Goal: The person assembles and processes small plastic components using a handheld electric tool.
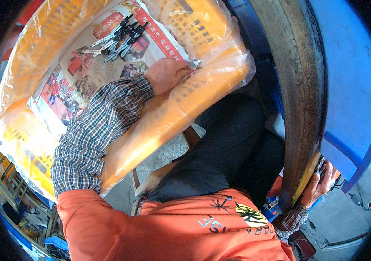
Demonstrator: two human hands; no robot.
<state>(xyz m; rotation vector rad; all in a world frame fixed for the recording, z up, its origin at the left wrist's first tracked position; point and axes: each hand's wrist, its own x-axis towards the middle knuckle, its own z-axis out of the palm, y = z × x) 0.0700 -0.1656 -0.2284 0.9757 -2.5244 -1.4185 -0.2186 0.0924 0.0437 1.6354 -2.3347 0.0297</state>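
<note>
My left hand [167, 75] reaches over the near rim of a yellow plastic basket [163, 124] lined with clear film. Its fingers are curled at the near right corner of a printed paper sheet [107, 69], which lies in the bottom of the basket. On that sheet rests a loose pile of slim black-and-silver metal pieces [122, 38]. Far to the right, my right hand [318, 187] is low beside a worn brown beam-like edge [298, 87]. Its fingers are closed around a small dark piece [321, 165], partly hidden, whose kind I cannot make out.
A large blue panel [346, 78] stands beyond the brown edge on the right. My legs in dark trousers [224, 148] are between basket and edge. Cables and a plug [370, 204] lie on the floor at right. Cluttered racks [24, 204] stand at lower left.
</note>
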